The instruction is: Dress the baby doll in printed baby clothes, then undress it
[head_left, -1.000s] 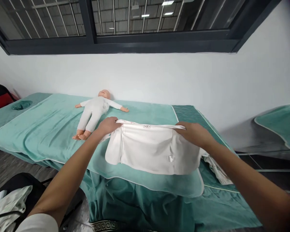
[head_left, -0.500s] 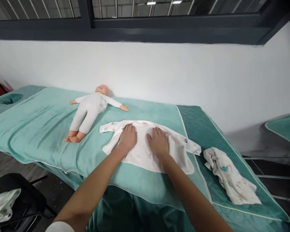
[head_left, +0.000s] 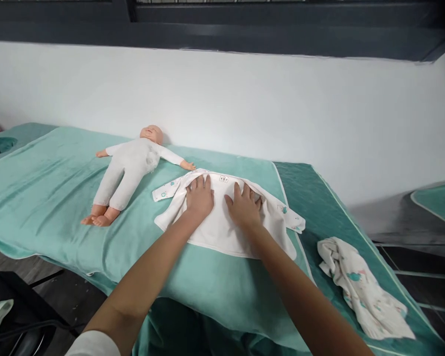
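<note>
A small white baby shirt (head_left: 222, 222) lies spread out with its sleeves to either side and its neck label at the far edge. My left hand (head_left: 200, 197) rests on the left part of the shirt, fingers extended. On the right part lies my right hand (head_left: 244, 205), its fingers spread and pressing on the cloth. Neither hand grasps anything. A baby doll (head_left: 129, 170) in a white suit lies on its back to the left; its outstretched hand is close to the shirt's upper left edge.
A light green blanket (head_left: 52, 198) covers the bed over a darker green cover (head_left: 304, 193). A crumpled printed baby garment (head_left: 365, 287) lies at the right. A black chair (head_left: 18, 301) holding pale cloth stands at lower left. Behind the bed rises a white wall (head_left: 222, 104).
The view has tilted down and shifted slightly. Both hands have moved a little toward the shirt's far edge, and its upper left shoulder has shifted up beside the doll's hand.
</note>
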